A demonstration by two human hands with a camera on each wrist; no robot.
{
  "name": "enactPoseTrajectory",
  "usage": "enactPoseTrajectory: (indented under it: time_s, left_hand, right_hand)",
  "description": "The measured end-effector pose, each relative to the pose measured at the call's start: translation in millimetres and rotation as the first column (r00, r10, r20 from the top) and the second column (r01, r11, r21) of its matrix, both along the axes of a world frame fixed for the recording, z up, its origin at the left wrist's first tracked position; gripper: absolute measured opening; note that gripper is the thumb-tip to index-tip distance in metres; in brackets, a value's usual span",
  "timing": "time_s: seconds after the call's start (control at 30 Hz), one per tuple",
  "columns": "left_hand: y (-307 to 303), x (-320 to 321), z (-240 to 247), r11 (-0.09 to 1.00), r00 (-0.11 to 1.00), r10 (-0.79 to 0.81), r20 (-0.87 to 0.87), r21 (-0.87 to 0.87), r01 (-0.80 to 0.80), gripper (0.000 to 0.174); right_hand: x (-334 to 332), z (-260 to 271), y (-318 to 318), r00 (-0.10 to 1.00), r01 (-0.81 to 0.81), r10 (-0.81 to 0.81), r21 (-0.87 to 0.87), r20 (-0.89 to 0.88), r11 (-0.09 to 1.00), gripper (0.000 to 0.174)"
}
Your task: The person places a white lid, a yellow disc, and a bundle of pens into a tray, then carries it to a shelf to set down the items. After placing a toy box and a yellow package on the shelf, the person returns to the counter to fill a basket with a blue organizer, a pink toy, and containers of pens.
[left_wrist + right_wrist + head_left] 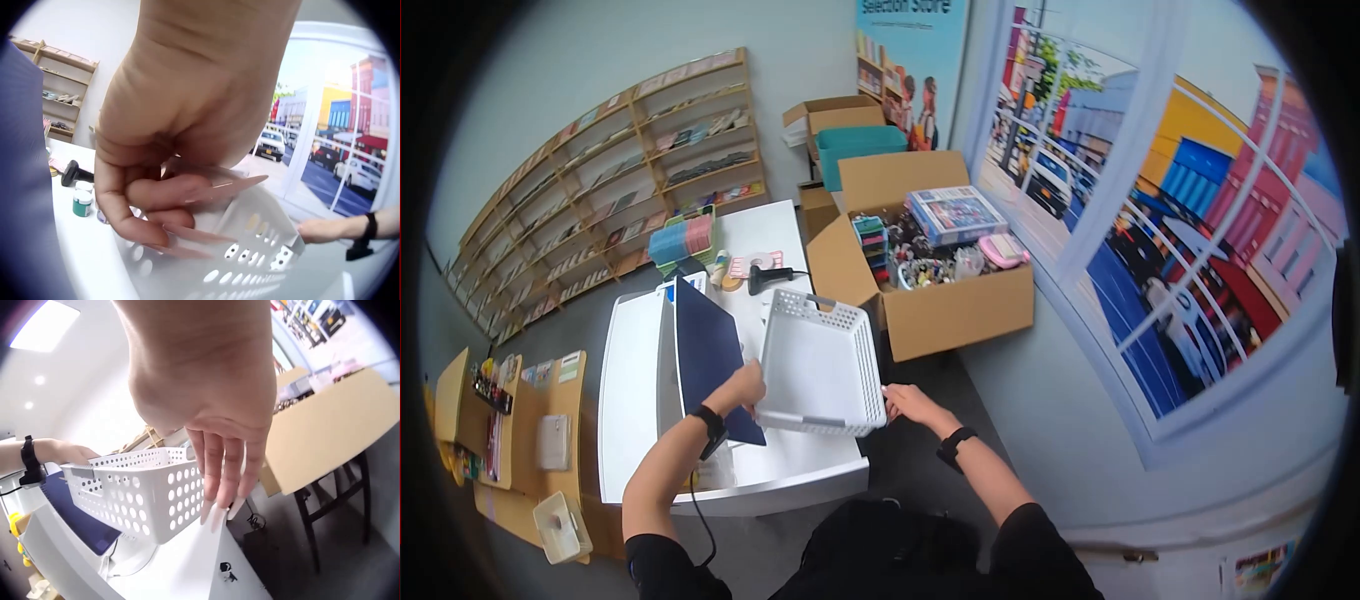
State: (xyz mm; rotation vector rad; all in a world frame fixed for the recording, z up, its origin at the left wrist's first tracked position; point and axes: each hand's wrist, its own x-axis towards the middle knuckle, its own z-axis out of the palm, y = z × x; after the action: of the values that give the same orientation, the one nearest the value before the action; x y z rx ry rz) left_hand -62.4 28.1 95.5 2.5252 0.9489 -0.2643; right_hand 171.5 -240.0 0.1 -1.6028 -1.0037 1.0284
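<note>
A white plastic basket (820, 362) with holes in its walls and grey handle pieces is between my two hands, over the white desk's right side. Its bare white floor shows. My left hand (745, 386) grips the rim on the left, with curled fingers and long nails seen in the left wrist view. At the opposite side my right hand (912, 403) holds the basket's edge; in the right wrist view its fingers (232, 464) point down along the outer wall, with the thumb hidden. Beside my left hand stands a dark blue monitor panel (708, 350).
On the desk (635, 400) lie a black handheld scanner (772, 277), small jars (82, 203) and a green basket of cards (682, 240). An open cardboard box (960, 315) full of goods stands at the back right. Shelves (605, 170) line the far wall.
</note>
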Motion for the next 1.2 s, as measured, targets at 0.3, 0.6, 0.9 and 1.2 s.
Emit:
enactPoseTrajectory:
  time_s: [0.3, 0.6, 0.9, 1.2]
  left_hand:
    - [-21, -24, -39, 0.989, 0.979, 0.145, -0.145, -0.007, -0.147, 0.036]
    - [-45, 33, -44, 0.942, 0.881, 0.258, -0.397, 0.305, -0.138, 0.032]
    - [-78, 101, -105, 0.901, 0.800, 0.423, -0.426, 0.103, -0.421, 0.033]
    - [-57, 72, -186, 0.777, 0.648, 0.553, -0.523, 0.043, -0.628, 0.050]
  right_hand:
    - [42, -55, 94, 0.959, -0.281, 0.269, -0.166, -0.089, 0.945, 0.034]
    - [46, -77, 101, 0.893, -0.448, 0.410, -0.268, -0.187, 0.853, 0.049]
    - [41, -106, 116, 0.592, -0.805, 0.711, -0.319, -0.380, 0.500, 0.044]
    - [171, 14, 190, 0.559, -0.808, 0.827, -0.181, 0.066, 0.561, 0.019]
